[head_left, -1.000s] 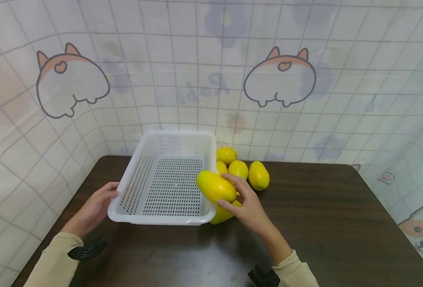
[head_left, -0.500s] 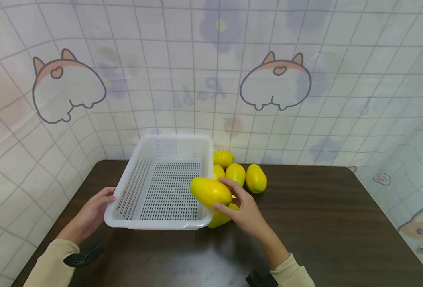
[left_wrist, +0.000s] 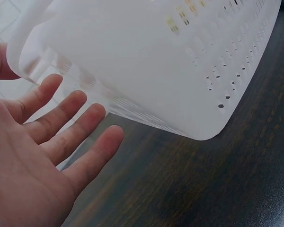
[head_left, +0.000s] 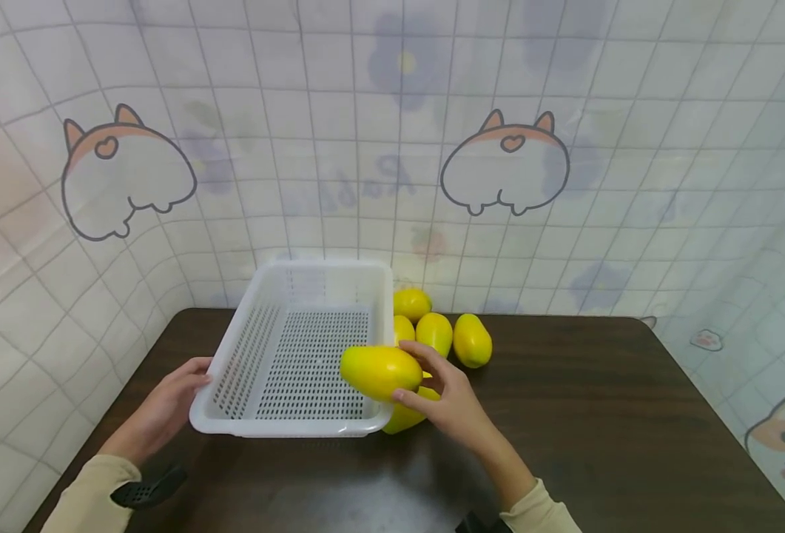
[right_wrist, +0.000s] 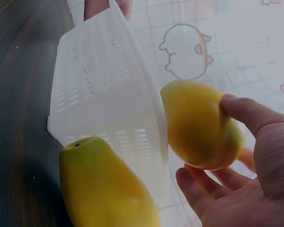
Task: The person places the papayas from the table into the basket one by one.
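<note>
At the left of the table, a white perforated plastic basket (head_left: 285, 428) stands with its inside bare. My left hand (head_left: 166, 407) holds its left rim; in the left wrist view the thumb (left_wrist: 1, 61) is at the rim and the spread fingers lie along the outer wall. My right hand (head_left: 452, 403) grips a yellow mango (head_left: 377, 372) between thumb and fingers, over the basket's right rim. Below it, another mango (head_left: 404, 419) lies against the basket's right side, partly hidden. The right wrist view shows the held mango (right_wrist: 199, 125) at rim height.
Several more yellow mangoes (head_left: 434, 333) cluster behind my right hand, beside the basket. One mango (head_left: 472, 340) sits at the cluster's right end. The dark wooden table (head_left: 598, 414) extends to the right. A patterned white cloth (head_left: 339, 185) hangs behind it.
My right hand has carried the mango leftward, from the basket's right edge to over its inside. The left hand keeps its hold on the rim. The head view has tilted slightly upward.
</note>
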Motion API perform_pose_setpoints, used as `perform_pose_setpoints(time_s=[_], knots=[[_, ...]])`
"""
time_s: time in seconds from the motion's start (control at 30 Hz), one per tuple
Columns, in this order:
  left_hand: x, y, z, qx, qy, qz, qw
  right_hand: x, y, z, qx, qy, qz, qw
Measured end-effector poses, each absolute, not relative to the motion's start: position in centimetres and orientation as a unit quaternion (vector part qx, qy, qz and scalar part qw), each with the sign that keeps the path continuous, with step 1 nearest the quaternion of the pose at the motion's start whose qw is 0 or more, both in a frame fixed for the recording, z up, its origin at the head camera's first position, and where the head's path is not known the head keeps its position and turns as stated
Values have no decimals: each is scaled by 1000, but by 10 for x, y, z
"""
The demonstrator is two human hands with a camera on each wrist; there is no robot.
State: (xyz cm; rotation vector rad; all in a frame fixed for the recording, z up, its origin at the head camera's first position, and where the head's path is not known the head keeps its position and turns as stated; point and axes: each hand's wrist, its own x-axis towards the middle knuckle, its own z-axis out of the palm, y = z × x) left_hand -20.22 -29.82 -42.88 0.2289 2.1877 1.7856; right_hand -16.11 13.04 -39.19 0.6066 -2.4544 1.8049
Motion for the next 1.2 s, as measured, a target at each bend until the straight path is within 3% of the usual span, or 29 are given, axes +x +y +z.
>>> perform_pose_setpoints(time_s=[0.9,1.2], knots=[[-204,-302,-436,88,730,654,175,-163,132,-393,226,-776,589,-4],[-204,-299,-437,95,725,661,170,-163,143,-394,237,-763,600,33]])
